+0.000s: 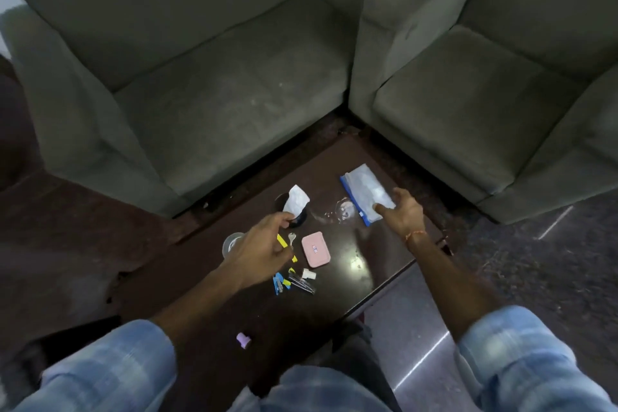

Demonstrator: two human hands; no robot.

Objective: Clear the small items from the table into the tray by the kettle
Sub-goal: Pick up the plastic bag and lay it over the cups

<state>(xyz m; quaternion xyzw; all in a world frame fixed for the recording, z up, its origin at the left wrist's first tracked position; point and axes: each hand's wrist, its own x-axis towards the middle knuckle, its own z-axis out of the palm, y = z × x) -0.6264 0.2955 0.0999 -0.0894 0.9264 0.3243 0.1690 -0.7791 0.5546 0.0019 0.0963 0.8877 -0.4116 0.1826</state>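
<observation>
I can't read any words or numbers here. The pink box (316, 249) by my hand has a little sticker, but it's too blurry to read.

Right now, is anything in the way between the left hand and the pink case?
Only small things: a yellow strip and a little key lie between the left hand and the pink case. The hand could reach over them.

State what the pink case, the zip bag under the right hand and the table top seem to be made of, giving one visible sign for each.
Pink case: probably matte plastic; even colour, rounded moulded corners.
Zip bag: thin clear plastic film with a blue seal strip; it looks wrinkled and see-through.
Table top: dark, glossy, perhaps polished wood or laminate; it mirrors a bright light patch.
</observation>
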